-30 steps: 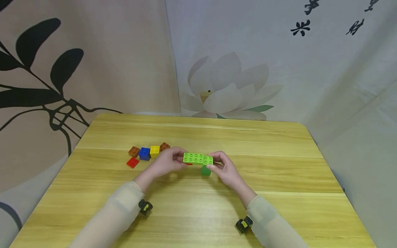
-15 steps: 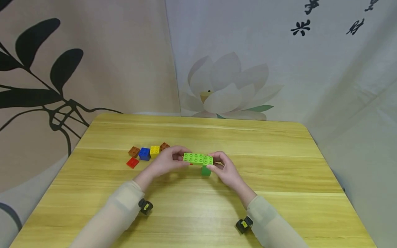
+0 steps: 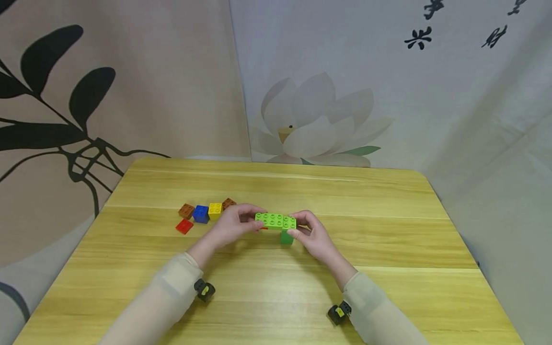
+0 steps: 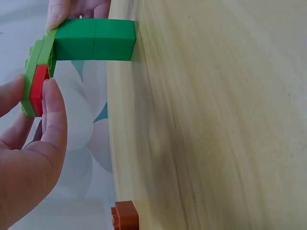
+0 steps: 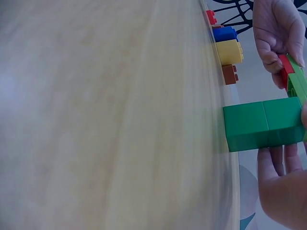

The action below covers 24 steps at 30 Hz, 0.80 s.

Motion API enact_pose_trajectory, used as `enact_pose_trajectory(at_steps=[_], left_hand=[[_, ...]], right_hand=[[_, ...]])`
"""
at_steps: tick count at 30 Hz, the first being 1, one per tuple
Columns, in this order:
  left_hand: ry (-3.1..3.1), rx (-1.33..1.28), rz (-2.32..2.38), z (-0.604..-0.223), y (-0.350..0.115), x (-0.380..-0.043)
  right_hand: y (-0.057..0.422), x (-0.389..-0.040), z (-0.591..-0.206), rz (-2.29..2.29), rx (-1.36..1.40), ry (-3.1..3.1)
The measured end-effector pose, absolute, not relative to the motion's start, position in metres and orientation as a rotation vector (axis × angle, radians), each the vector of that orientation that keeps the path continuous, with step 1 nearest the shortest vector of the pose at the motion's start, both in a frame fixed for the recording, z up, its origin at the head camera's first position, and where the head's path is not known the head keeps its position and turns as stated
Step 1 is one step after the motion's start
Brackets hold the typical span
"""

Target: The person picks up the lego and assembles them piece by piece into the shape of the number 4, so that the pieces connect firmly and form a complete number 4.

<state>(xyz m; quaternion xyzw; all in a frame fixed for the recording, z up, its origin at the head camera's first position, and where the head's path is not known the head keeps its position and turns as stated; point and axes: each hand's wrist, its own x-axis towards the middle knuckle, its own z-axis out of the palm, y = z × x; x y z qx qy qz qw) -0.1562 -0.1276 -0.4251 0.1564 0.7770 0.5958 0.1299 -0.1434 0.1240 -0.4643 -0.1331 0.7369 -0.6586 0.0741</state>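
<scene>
It's the wooden table point(image 3: 276, 297) below me, my right hand point(image 3: 315, 241) pinching the right end of the lime bricks point(image 3: 271, 221), my left hand point(image 3: 230, 225) pinching their left end, thumb on top. Under my right hand the green tower point(image 3: 286, 237) stands upright on the wood, lime bricks across its top, jutting leftward; my left fingers press the small red brick point(image 4: 39, 88) beneath that overhang.

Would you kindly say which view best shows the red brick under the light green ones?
The left wrist view, since the red brick shows largest there, though the left hand partly covers it. The head view shows only a sliver beneath the light green bricks; the right wrist view, a small, partly covered portion.
</scene>
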Motion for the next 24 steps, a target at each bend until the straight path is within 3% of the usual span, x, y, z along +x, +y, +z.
enact_pose_trajectory(at_steps=[24], left_hand=[[2.382,0.431,1.683,-0.4292,-0.1335,-0.1484]], right_hand=[[0.1243,-0.1430,-0.4637,-1.951,-0.393,2.232]])
